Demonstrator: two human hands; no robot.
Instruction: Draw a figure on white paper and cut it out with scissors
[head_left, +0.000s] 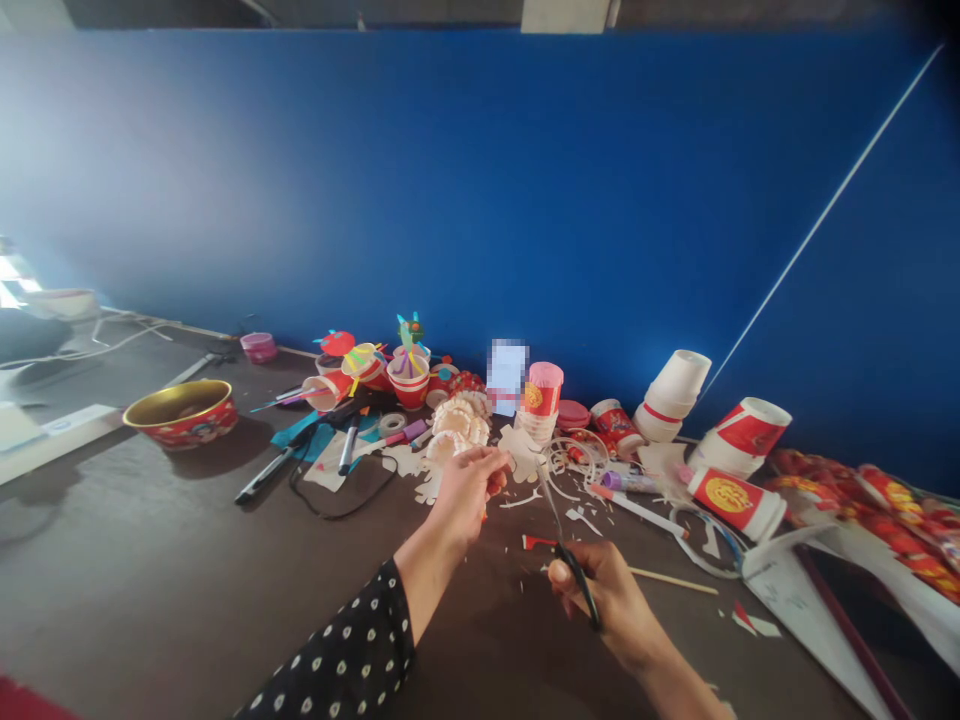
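Observation:
My left hand [472, 492], in a dotted black sleeve, is closed in a pinch in the middle of the view. At its fingertips is a white paper cut-out [523, 447] with a wavy edge. My right hand [604, 595] is wrapped round the black handles of a pair of scissors [576, 580]. Their blades point up and away, with the tips beside the white cut-out. How far the blades stand apart is hard to make out. Below the blades lies a small red and white paper scrap [538, 542].
Red paper cups [540, 395] and stacked white cups [673, 390] line the blue wall [480, 200]. A gold-lined red bowl [180, 415] stands at left. Markers [349, 445], paper scraps and a wooden stick [673, 580] lie about. A dark-screened tablet [862, 620] is at right.

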